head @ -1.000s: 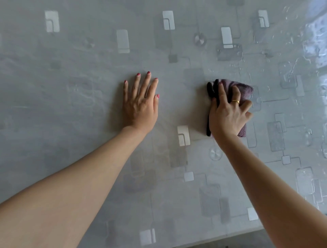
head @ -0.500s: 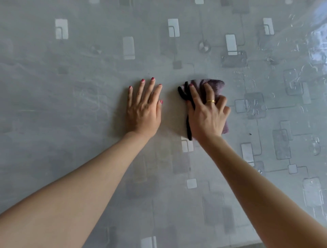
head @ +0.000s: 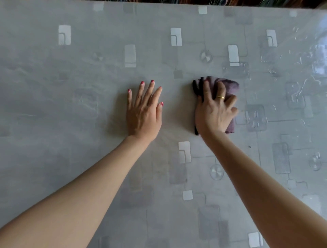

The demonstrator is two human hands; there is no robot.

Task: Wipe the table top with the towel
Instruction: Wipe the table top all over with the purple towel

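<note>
A folded purple towel (head: pixel 230 86) with a dark edge lies flat on the grey patterned table top (head: pixel 70 106), right of centre. My right hand (head: pixel 215 113) presses down on the towel, fingers curled over it, a gold ring on one finger; most of the towel is hidden under the palm. My left hand (head: pixel 144 113) rests flat on the bare table a short way left of the towel, fingers spread, holding nothing.
A clear glossy cover with wrinkles and bright glare (head: pixel 311 67) lies over the table at the right. The table's far edge (head: pixel 159 2) runs along the top of the view, with dark clutter beyond it.
My right hand slid the towel left toward my left hand, then back a little to the right. The view tilted up, so the far table edge now shows. My left hand stayed planted.
</note>
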